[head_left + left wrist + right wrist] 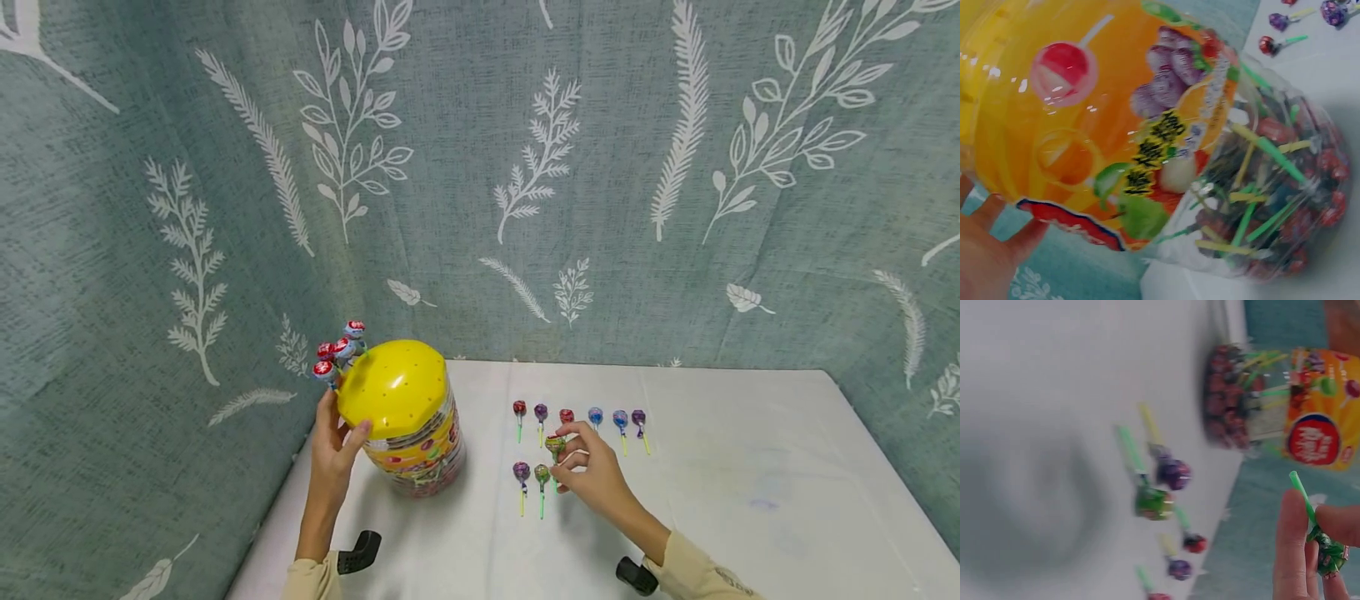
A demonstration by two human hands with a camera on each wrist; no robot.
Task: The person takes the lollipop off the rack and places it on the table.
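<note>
A clear tub of lollipops [415, 439] with a yellow domed lid [393, 385] stands tilted at the table's left. My left hand [334, 442] grips its side under the lid; the tub's orange label [1116, 119] fills the left wrist view. Three lollipops [339, 348] stick out of the lid's far left holes. My right hand [590, 472] pinches a green lollipop [555, 445] just above the table; in the right wrist view the fingers [1294, 550] hold its green stick [1302, 497]. Below it lie a purple lollipop [521, 472] and a green one [542, 475].
A row of several lollipops [577, 417] lies on the white table [750, 467] beyond my right hand. A patterned teal curtain [525, 167] closes off the back and both sides. Black wrist mounts [358, 552] show at the lower edge.
</note>
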